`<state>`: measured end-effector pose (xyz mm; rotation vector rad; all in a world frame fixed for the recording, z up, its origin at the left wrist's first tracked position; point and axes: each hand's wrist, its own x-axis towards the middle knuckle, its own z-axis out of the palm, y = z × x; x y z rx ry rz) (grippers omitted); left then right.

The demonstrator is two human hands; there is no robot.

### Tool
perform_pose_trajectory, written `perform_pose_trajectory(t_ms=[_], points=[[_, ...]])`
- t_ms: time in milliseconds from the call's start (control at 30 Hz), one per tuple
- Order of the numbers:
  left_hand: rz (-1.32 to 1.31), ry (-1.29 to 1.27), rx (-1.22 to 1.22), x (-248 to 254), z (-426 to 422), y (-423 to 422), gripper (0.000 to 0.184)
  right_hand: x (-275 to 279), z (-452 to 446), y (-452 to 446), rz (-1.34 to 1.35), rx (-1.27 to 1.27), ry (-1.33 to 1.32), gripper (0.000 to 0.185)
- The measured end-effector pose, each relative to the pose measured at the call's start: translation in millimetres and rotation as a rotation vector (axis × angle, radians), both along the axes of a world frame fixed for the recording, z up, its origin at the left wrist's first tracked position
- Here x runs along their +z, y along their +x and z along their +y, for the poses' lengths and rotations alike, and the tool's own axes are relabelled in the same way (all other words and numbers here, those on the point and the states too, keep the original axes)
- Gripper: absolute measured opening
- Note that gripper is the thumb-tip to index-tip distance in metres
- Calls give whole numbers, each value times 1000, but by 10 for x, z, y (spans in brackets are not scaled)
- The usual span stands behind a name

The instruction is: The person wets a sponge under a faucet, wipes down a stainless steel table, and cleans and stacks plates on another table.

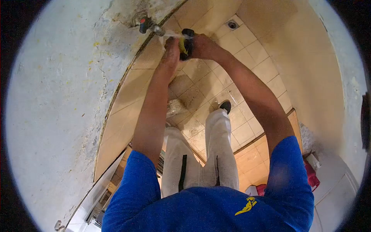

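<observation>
Under the wall tap (156, 30), my left hand (173, 49) and my right hand (203, 46) are close together. Between them they grip a dark object with a yellow-green part (188, 43); its exact kind cannot be made out. My left hand is closed at its left side, and my right hand is closed round its right side. A whitish stream of water (172, 35) runs from the spout onto the object. The fingertips are mostly hidden.
Peeling painted wall (69, 96) rises on the left, with the tap mounted on it. Wet tiled floor (241, 104) lies below, with a round drain (232, 24) near the far corner. A pale, rough lump (176, 107) lies by my leg. Red items (311, 176) are at the right.
</observation>
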<state>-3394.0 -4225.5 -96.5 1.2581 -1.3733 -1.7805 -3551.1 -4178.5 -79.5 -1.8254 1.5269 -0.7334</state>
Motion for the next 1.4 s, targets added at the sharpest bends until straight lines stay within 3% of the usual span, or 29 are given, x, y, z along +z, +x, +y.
perform_pose_trajectory(t_ms=[33, 67, 133, 167, 267, 333, 433, 467, 567, 667, 767, 833, 933, 1033, 1167, 1267, 1333, 1400], points=[[-8, -65, 43, 56, 58, 51, 50, 170, 3, 22, 91, -13, -1, 52], [128, 45, 145, 116, 96, 93, 51, 262, 1, 45, 181, -24, -3, 44], [404, 260, 355, 369, 159, 111, 55, 228, -48, 18, 292, 60, -329, 36], [491, 324, 327, 334, 174, 122, 57, 217, -65, 21, 343, 105, -494, 32], [697, 555, 186, 308, 209, 127, 61, 546, -25, 109, 440, 260, -30, 35], [757, 769, 24, 475, 230, 130, 61, 504, -9, 106, 496, 203, -123, 32], [875, 707, -312, 241, 91, 195, 65, 341, -66, 66, 667, 181, -294, 27], [671, 617, -387, 178, -8, 214, 63, 276, -68, 40, 738, 180, -352, 25], [84, 361, -632, 119, -167, 180, 60, 598, -59, 47, 775, 244, -118, 13], [-504, 123, -809, 466, -170, -44, 49, 340, -54, 0, 806, 185, -421, 14], [-960, -324, -754, 490, -67, -134, 34, 461, -36, 39, 806, 199, -120, 16], [-964, -869, -771, -65, -270, -40, 38, 313, -81, 46, 809, 155, -97, 19], [-925, -1069, -727, -139, -279, 71, 44, 361, -127, 77, 827, 243, 11, 21], [-745, -1165, -565, 123, -67, 158, 45, 244, -182, 54, 751, 393, 25, 23], [-995, -1077, -743, 462, -6, -9, 37, 284, -241, -1, 764, 612, 159, 21], [-987, -1160, -721, 469, -23, 6, 28, 388, -238, 60, 732, 513, 329, 20], [-978, -1245, -732, 444, -59, 58, 27, 642, -123, 59, 497, 433, 513, 21], [-725, -1289, -673, 191, -233, 96, 30, 650, -100, 9, 305, 383, 625, 24]])
